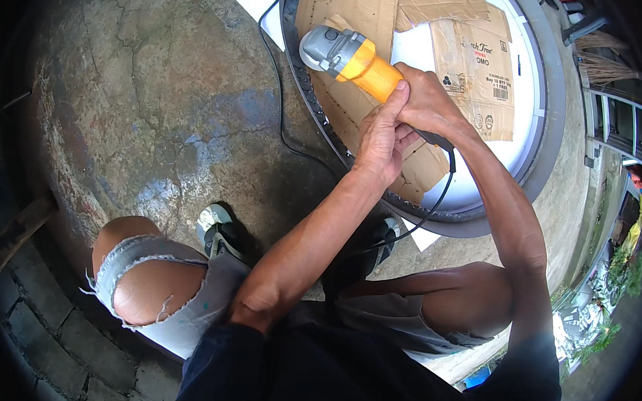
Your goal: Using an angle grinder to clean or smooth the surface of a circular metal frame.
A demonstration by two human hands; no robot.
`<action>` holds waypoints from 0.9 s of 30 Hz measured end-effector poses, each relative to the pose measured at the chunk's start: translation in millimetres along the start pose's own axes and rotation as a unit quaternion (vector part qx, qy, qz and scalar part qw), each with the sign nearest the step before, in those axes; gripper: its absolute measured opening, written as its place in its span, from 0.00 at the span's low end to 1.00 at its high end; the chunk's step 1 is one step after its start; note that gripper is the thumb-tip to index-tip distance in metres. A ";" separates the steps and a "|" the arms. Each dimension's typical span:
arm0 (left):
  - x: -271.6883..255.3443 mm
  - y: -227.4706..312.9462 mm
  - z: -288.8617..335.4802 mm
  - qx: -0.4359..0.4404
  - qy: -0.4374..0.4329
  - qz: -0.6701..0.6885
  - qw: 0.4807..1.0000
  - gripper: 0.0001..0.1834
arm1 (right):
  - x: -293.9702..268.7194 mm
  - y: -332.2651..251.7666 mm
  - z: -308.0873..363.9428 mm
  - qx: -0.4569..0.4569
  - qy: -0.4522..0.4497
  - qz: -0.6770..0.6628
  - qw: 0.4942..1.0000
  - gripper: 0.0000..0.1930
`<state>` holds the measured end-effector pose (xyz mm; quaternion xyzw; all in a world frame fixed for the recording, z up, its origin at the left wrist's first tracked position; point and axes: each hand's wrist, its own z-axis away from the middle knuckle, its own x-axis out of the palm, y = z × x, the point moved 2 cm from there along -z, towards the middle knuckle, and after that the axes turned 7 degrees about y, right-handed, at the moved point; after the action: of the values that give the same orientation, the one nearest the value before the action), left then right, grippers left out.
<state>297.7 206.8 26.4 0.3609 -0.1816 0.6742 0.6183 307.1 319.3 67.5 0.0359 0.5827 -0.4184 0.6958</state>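
A yellow and grey angle grinder [370, 69] is held over the near left part of a large round frame [550, 105]. Its grey metal head and disc guard point up and to the left, above the frame's dark inner rim. My right hand [429, 100] is wrapped round the rear of the grinder's body. Against its underside rests my left hand [385, 139], thumb along the yellow casing and fingers curled beneath, partly hidden. The black power cord [445, 185] leaves the back of the tool and loops down toward my feet. From here the disc is mostly hidden by the guard.
Brown cardboard pieces [467, 66] lie on a white panel [524, 100] inside the frame. Stained concrete floor [145, 86] spreads to the left. Another stretch of cord [280, 93] runs beside the frame. Concrete blocks [41, 313] stand lower left; brooms [606, 58] and plants [623, 270] are at right.
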 end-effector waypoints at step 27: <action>-8.6 -2.5 -17.7 0.032 0.017 0.006 0.999 0.32 | 12.7 13.3 -16.2 -0.035 -0.025 -0.002 0.999 0.18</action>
<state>295.2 213.4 7.9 0.3681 -0.1516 0.6893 0.6053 302.4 329.7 45.9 -0.0001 0.5796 -0.4002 0.7099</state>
